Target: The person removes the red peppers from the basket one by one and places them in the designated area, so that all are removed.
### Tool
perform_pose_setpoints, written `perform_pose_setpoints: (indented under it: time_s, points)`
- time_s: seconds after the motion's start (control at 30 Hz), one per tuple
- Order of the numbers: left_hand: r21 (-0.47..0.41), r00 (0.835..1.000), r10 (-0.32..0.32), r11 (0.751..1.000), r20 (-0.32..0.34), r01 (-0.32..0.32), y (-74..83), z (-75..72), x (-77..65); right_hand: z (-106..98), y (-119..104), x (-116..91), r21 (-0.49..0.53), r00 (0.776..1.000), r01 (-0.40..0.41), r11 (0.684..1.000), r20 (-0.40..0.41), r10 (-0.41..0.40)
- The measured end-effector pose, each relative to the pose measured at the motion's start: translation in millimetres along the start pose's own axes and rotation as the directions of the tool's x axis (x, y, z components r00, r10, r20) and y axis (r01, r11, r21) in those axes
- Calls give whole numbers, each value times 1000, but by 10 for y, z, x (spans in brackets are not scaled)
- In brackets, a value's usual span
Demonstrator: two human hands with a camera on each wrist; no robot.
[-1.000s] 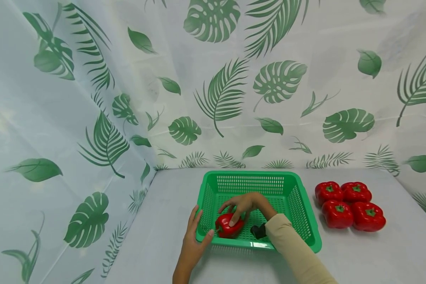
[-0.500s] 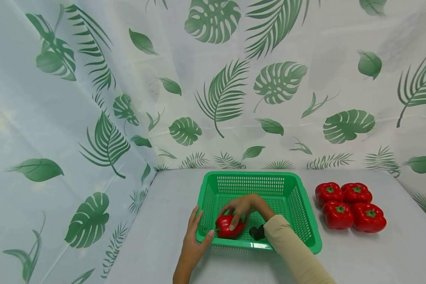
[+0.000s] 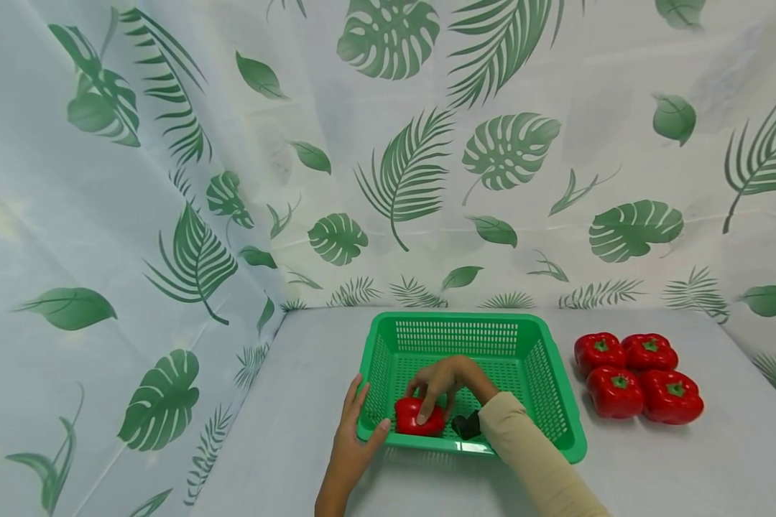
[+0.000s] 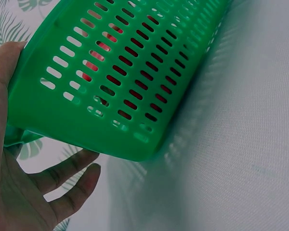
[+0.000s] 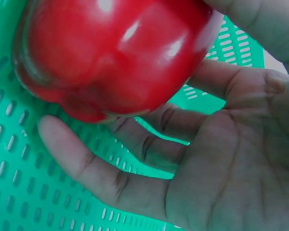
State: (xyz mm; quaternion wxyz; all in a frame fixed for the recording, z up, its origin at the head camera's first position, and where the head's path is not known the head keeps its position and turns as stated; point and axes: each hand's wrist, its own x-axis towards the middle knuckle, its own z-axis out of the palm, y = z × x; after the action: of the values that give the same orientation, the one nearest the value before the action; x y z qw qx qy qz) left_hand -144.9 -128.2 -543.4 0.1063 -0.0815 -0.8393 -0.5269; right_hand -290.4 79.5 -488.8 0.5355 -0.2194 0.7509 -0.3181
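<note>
Inside a green plastic basket (image 3: 453, 316), near its front left corner, lies a red bell pepper (image 3: 406, 421). My right hand (image 3: 445, 375) reaches down into the basket and grips this pepper, thumb on the near side and fingers behind. In the right wrist view the glossy pepper (image 5: 115, 53) sits between the thumb and the curled fingers, close over the slotted basket floor. My left hand (image 3: 354, 435) holds the basket's front left corner, thumb at the front rim and fingers along the left side. The left wrist view shows red through the basket wall's slots (image 4: 26, 101).
To the right of the basket, several red bell peppers (image 3: 614, 391) with green stems stand grouped on the white table (image 3: 310, 345). A small black object (image 3: 467, 425) sits at my right wrist. Behind the table hangs a leaf-patterned sheet (image 3: 388, 273).
The pepper in my right hand has turned, so its stem, visible at the left before, is now out of sight. My left hand and the basket have stayed put.
</note>
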Motion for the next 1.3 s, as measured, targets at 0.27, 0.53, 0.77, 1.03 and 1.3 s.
perform_pose_setpoints:
  time_s: [0.27, 0.53, 0.77, 1.03, 1.3]
  points:
    - [6, 1000, 5, 1000, -2, -5, 10, -11, -6, -4, 4, -31, 25, 999, 8, 1000, -45, -7]
    - [14, 1000, -1, 1000, -9, 1, 3, -20, -4, -38, 33, -78, 45, 994, 45, 998, -105, -41]
    - [-11, 999, 44, 999, -7, -44, -2, -21, 29, -76, 39, -158, 64, 979, 97, 993, -186, -83]
    - [-23, 999, 36, 999, -1, -36, -20, -3, 17, -76, 70, -267, 142, 957, 177, 974, -257, -136]
    - [-39, 1000, 10, 999, 1, -10, -35, 15, 4, -76, 88, -402, 192, 931, 285, 939, -289, -224]
